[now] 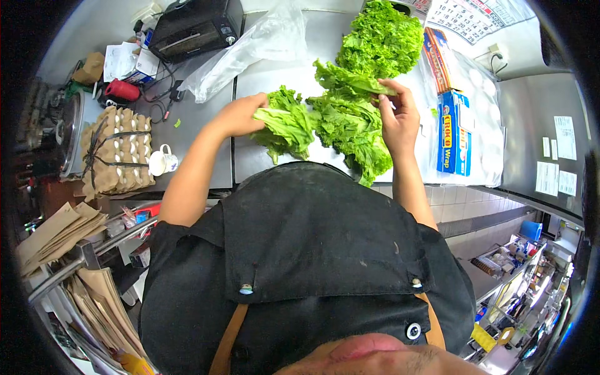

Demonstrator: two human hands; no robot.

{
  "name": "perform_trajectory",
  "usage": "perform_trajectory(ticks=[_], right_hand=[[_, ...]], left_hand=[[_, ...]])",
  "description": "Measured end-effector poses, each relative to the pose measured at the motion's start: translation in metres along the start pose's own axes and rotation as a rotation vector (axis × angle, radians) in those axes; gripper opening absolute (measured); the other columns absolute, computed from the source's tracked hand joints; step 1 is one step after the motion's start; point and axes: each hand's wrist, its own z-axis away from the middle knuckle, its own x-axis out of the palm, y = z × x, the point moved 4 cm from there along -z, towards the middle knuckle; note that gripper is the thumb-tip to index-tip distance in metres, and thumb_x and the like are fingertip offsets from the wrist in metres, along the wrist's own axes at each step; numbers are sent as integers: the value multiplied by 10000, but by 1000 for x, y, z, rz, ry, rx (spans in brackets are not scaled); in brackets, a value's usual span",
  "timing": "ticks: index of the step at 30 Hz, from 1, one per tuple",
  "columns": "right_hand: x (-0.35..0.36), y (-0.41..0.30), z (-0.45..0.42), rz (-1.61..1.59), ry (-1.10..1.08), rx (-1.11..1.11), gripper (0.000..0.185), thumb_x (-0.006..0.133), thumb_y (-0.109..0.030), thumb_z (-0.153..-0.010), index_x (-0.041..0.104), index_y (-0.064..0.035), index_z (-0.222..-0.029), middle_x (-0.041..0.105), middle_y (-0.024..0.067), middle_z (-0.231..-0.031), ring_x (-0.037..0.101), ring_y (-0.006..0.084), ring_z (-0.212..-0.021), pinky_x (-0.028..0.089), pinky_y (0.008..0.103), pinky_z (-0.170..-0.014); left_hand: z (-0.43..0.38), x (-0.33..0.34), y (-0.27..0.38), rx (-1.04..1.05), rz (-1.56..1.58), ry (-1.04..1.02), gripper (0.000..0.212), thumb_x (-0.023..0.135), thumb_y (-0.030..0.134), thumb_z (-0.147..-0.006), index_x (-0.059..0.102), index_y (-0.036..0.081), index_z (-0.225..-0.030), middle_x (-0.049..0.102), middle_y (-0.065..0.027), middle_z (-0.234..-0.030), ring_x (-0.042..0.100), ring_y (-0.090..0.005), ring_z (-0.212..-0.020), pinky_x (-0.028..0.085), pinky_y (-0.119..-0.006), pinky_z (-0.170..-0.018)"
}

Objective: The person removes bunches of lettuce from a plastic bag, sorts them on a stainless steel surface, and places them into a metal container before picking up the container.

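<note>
My left hand grips a bunch of green leaf lettuce by its pale stem side, low over the steel counter. Between my hands lies a second pile of loose lettuce leaves, reaching the counter's front edge. My right hand pinches the end of a single lettuce leaf between thumb and fingers, above that pile. Behind it stands a large heap of curly lettuce. A crumpled clear plastic bag lies at the back, left of the heap.
On the left are a black toaster oven, a white mug, tied egg trays and a red object among cables. Boxes of wrap and a striped box lie at the right, beside plastic-wrapped white items.
</note>
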Motion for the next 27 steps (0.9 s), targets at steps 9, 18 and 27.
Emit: perform_trajectory(ticks=[9, 18, 27], right_hand=[[0, -65, -9, 67, -27, -317, 275, 713, 38, -956, 708, -38, -1220, 715, 133, -1243, 725, 203, -1116, 660, 282, -834], [95, -63, 62, 98, -595, -537, 294, 718, 39, -904, 716, -41, -1188, 633, 172, -1302, 666, 336, -1110, 560, 378, -956], [117, -30, 83, -232, -966, -547, 333, 687, -3, -897, 644, -60, -1222, 649, 161, -1141, 657, 374, -1072, 565, 445, -907]], left_hand=[[87, -29, -18, -266, 353, 251, 282, 670, 327, -1088, 610, 90, -1228, 699, -35, -972, 674, -140, -838, 514, -288, -711], [73, 93, 85, -182, 2040, 253, 441, 521, 343, -1114, 588, 80, -1462, 718, -58, -1158, 662, -185, -989, 514, -370, -847], [112, 135, 66, -354, 1996, 792, 260, 655, 19, -1026, 609, -50, -1272, 692, -195, -1268, 691, -314, -1134, 595, -479, -995]])
